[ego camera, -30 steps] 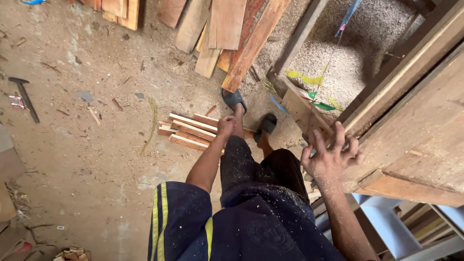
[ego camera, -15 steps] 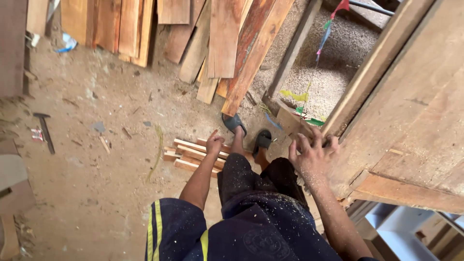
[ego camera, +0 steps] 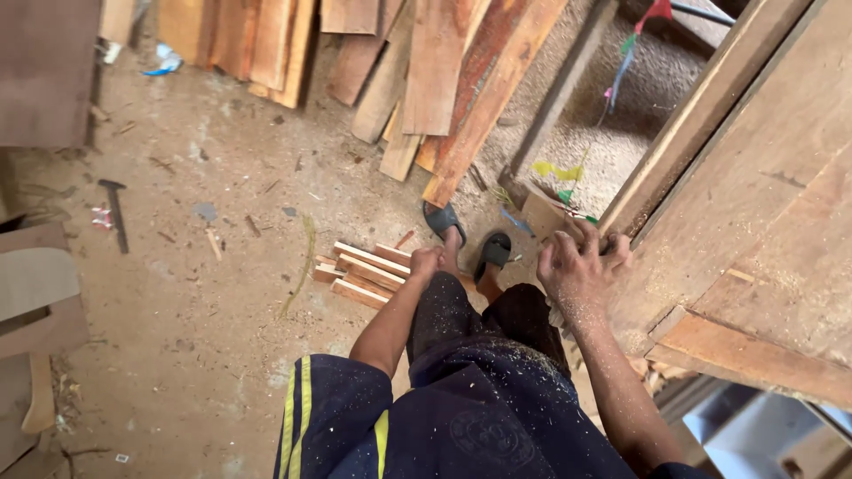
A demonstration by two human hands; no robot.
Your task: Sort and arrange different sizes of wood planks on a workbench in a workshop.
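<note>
Gripping the edge of a large wooden panel [ego camera: 745, 204], the right hand [ego camera: 579, 270] rests with its fingers [ego camera: 568, 244] curled over the panel's lower left corner, sawdust clinging to the wrist and forearm. The panel stands tilted at the right of the view and stretches up and away from the fingertips; as far as can be judged, it is held or steadied only, not yet lifted clear or set elsewhere. The left hand [ego camera: 426, 263] hangs low beside the thigh, fingers drawn together into a loose fist; whether it encloses anything cannot be told. Just beyond its knuckles lies a small stack of short wood strips [ego camera: 364, 270] on the dusty floor [ego camera: 204, 337], near but apparently not touching the hand. Past both hands, two dark sandals [ego camera: 466, 235] show on the feet. Farther from the fingertips, leaning planks [ego camera: 444, 80] fan out at the top of the view, and a hammer [ego camera: 114, 213] lies well apart to the left. Both arms extend downward, the right bent outward toward the panel, the left nearly straight.
</note>
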